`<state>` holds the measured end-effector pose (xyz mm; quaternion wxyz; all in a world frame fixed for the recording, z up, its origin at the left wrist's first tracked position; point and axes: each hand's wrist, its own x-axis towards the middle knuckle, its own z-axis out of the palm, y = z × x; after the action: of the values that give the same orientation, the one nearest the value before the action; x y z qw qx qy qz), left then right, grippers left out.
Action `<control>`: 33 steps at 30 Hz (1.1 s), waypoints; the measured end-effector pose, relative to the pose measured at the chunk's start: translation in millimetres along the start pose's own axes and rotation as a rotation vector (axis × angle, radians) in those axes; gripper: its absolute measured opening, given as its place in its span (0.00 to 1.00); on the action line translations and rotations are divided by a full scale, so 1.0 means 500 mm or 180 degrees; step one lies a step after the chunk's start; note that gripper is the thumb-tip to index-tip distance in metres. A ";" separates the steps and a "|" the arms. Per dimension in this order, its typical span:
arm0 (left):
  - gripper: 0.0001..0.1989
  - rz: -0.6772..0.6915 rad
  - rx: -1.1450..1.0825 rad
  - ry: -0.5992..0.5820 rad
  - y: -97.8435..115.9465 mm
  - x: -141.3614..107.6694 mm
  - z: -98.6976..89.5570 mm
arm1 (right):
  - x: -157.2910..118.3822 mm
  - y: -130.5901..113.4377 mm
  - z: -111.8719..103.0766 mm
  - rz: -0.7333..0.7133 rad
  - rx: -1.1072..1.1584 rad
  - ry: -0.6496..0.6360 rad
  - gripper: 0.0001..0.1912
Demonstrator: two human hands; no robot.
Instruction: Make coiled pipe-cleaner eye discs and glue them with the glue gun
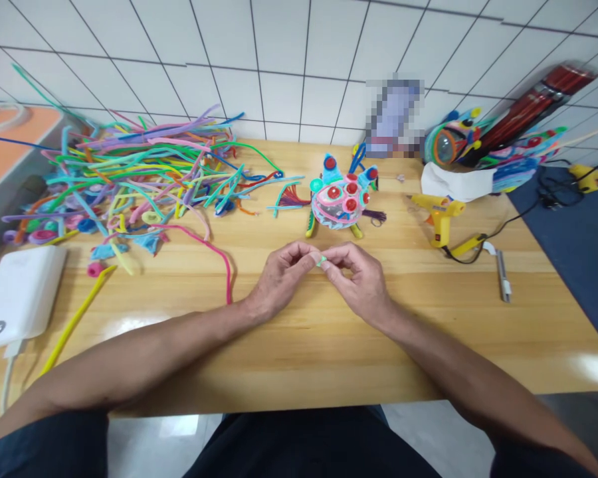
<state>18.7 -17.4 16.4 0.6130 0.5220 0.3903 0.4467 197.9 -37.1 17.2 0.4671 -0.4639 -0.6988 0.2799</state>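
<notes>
My left hand and my right hand meet over the middle of the wooden table. Between their fingertips is a small green piece, pinched from both sides and partly hidden by the fingers. Just beyond the hands stands a craft figure in pink and light blue, with red round pieces on top, short yellow-green legs and dark tassels at its sides.
Many colourful pipe cleaners lie piled at the back left, near a white power bank. On the right are a yellow glue gun, a utility knife, white paper and a red cylinder.
</notes>
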 end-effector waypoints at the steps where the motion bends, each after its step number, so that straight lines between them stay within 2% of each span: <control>1: 0.15 -0.0018 -0.0020 0.0000 0.000 0.000 -0.001 | -0.001 0.001 0.002 -0.0004 0.0023 0.0010 0.02; 6: 0.13 -0.0047 -0.0083 0.0050 -0.003 0.002 0.001 | 0.001 0.001 0.005 0.0119 0.0115 -0.0008 0.01; 10: 0.12 -0.0005 -0.0152 0.0084 -0.003 0.003 0.006 | 0.002 0.003 0.008 0.0360 0.0361 0.0067 0.08; 15: 0.13 -0.0078 -0.0032 -0.0029 0.005 0.004 0.004 | 0.003 0.003 0.004 0.0591 0.0425 0.0058 0.07; 20: 0.12 -0.0034 0.0019 -0.0152 0.001 0.007 -0.006 | 0.007 0.002 -0.010 0.0495 0.0151 -0.0036 0.07; 26: 0.16 -0.0040 0.0045 -0.0196 -0.009 0.011 -0.007 | 0.009 0.000 -0.018 0.0242 -0.0012 -0.0201 0.02; 33: 0.21 -0.0116 0.0230 -0.0316 -0.002 0.015 -0.008 | 0.010 0.002 -0.023 0.0639 0.0522 -0.0333 0.03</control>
<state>17.4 -9.3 15.0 0.6204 0.5580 0.3847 0.3946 207.9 -32.9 23.0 0.4360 -0.4765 -0.6470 0.4052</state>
